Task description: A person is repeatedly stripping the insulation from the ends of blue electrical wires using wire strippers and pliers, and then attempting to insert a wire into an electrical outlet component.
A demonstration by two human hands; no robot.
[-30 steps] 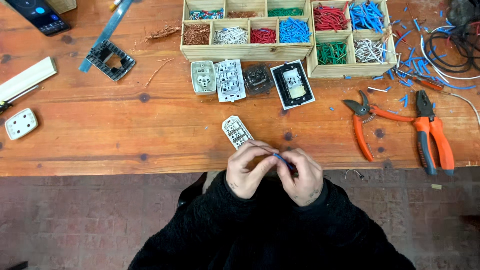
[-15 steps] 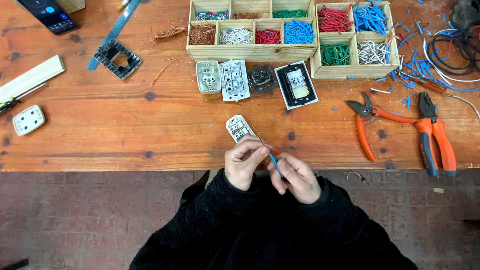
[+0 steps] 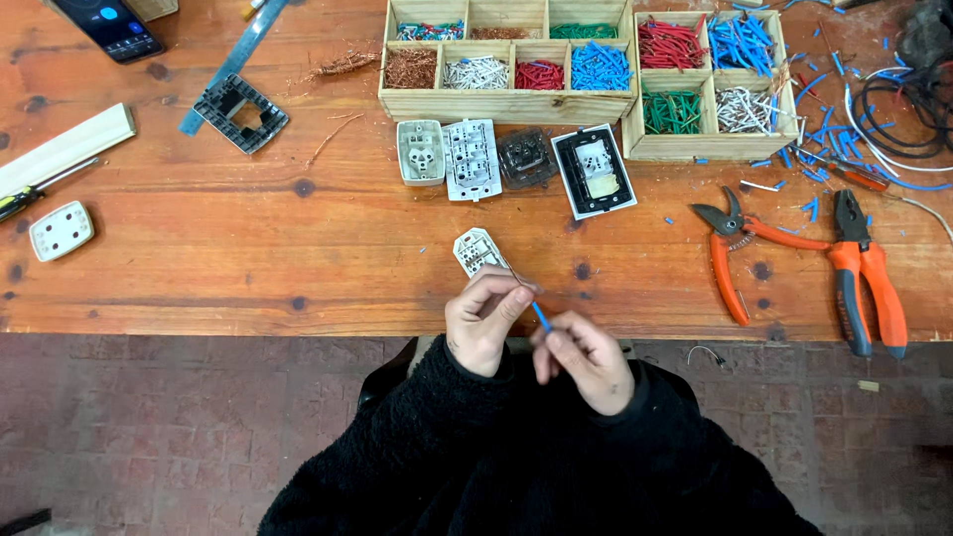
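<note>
We hold a short blue wire between our two hands at the lower centre of the frame, just off the near edge of the wooden workbench. Our right hand pinches the lower end of the wire between thumb and fingertips, closed on it. Our left hand is curled shut around a white switch module, whose upper end sticks out above the fingers; the wire's upper end meets that hand at the module's lower edge, though we cannot tell exactly where it enters.

Above the hands, toward the centre of the frame, four more electrical parts lie in a row: a white socket insert, a white switch back, a dark module and a black-framed switch. Behind them sit two wooden compartment trays filled with sorted wire offcuts in red, blue, green, white and copper. At the right of the frame lie orange-handled cutters and orange-handled pliers, well apart from our hands. At the left edge rests a white socket plate.
</note>
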